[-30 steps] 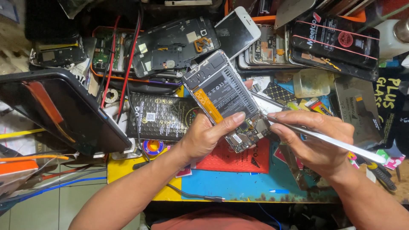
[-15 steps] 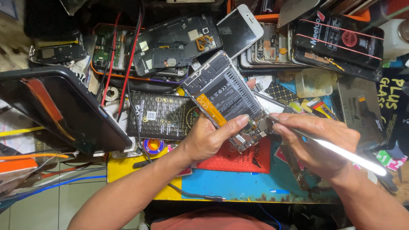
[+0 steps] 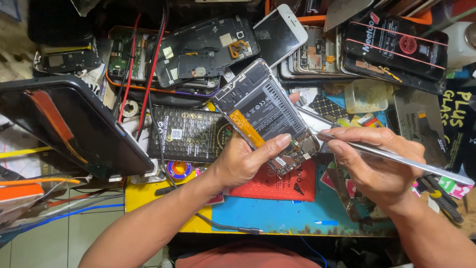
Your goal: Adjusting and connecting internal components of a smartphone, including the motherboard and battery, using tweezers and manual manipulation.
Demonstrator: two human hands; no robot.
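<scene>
An opened smartphone [image 3: 265, 111] with its back off shows a black battery, an orange flex strip and a circuit board at the near end. My left hand [image 3: 245, 161] grips it from below, thumb lying across the board end, holding it tilted above the bench. My right hand [image 3: 374, 166] pinches long metal tweezers [image 3: 396, 158], whose tips touch the phone's lower right corner by the board.
A black tablet [image 3: 74, 124] leans at the left. Several dismantled phones and frames [image 3: 203, 47], a white phone [image 3: 280, 32], red and black cables [image 3: 148, 74], a red mat [image 3: 277, 186] and small parts crowd the blue and yellow bench [image 3: 277, 216].
The tweezers' free end has dropped to a flatter angle and their tips have come closer to the phone's corner. My left hand keeps the phone almost still.
</scene>
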